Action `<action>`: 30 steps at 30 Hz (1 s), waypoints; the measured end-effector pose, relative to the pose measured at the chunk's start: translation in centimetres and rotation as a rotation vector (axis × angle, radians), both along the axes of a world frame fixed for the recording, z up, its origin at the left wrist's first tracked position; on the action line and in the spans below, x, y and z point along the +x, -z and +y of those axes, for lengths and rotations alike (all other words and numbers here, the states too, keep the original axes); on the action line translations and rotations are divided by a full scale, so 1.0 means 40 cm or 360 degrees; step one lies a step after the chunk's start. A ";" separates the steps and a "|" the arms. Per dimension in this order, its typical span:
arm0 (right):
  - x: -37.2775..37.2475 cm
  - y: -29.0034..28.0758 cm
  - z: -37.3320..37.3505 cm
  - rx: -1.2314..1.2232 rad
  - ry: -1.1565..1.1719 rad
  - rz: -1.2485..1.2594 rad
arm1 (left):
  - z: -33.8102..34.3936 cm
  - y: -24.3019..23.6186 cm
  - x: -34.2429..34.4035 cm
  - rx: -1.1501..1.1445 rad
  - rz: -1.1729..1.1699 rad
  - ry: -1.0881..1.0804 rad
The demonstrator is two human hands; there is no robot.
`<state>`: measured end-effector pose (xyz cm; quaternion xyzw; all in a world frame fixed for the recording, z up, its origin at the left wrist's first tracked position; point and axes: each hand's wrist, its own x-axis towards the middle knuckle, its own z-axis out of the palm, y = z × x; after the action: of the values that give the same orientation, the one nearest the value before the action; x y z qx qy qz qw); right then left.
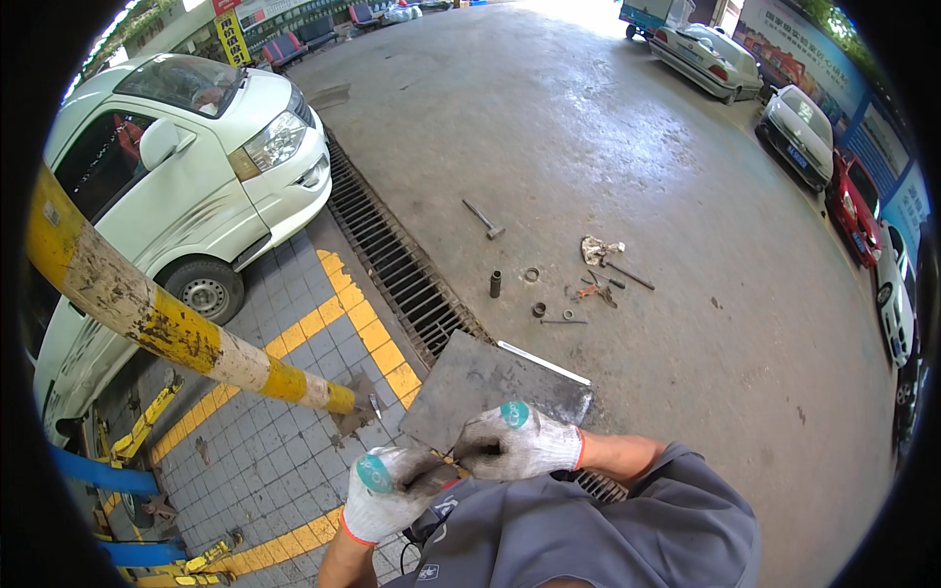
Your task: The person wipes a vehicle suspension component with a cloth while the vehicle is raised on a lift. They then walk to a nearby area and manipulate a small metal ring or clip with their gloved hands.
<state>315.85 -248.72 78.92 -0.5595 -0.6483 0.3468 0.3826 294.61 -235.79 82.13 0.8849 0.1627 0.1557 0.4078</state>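
Observation:
Both my hands wear white knit work gloves with orange cuffs and dark, soiled fingers, and they are close together in front of my grey work clothes (578, 519). The fingers of my left hand (397, 488) are closed, pointing toward the right. My right hand (515, 441) is also closed, its fingers curled inward beside the left fingertips. Whatever they pinch, if anything, is too small or hidden to make out. Just beyond the hands is a dark flat metal plate (466, 377), lying partly over the drain grate (392, 260). A white strip (544, 362) runs along its far edge.
On the concrete ahead lie a hammer (483, 220), a dark cylindrical socket (496, 285), rings (532, 275), a crumpled rag (598, 250) and several hand tools. At left, a yellow-and-white post (176, 323) slants before a white van (196, 167). Parked cars (796, 127) line the right.

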 end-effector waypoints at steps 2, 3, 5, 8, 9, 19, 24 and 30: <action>-0.009 -0.009 -0.010 -0.0023 0.0010 -0.0053 | -0.001 -0.003 -0.013 -0.0049 0.0102 0.0010; -0.008 -0.012 -0.012 0.0045 0.0031 -0.0122 | 0.003 0.001 -0.015 -0.0105 0.0104 0.0008; -0.011 -0.019 -0.015 0.0160 0.0036 -0.0232 | 0.004 0.010 -0.028 -0.0241 0.0133 -0.0033; 0.004 -0.038 -0.022 0.0140 0.0041 -0.0242 | -0.002 0.012 -0.039 -0.0364 0.0134 -0.0046; 0.007 -0.031 -0.022 0.0207 0.0067 -0.0220 | -0.002 -0.010 -0.032 -0.0396 0.0161 -0.0017; 0.032 -0.045 -0.024 0.0042 0.0054 0.0037 | -0.007 -0.007 -0.061 -0.1079 0.0133 -0.0329; 0.045 -0.067 -0.025 -0.0332 0.0558 0.0830 | -0.008 0.010 -0.074 -0.1144 0.0017 -0.0452; 0.093 0.016 -0.014 0.0051 0.0930 0.0653 | 0.002 -0.013 -0.086 -0.1029 0.0246 -0.0434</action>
<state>319.58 -249.28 78.29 -0.6340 -0.3760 0.3176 0.5965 291.17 -235.70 82.63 0.6894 0.3503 0.0817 0.6287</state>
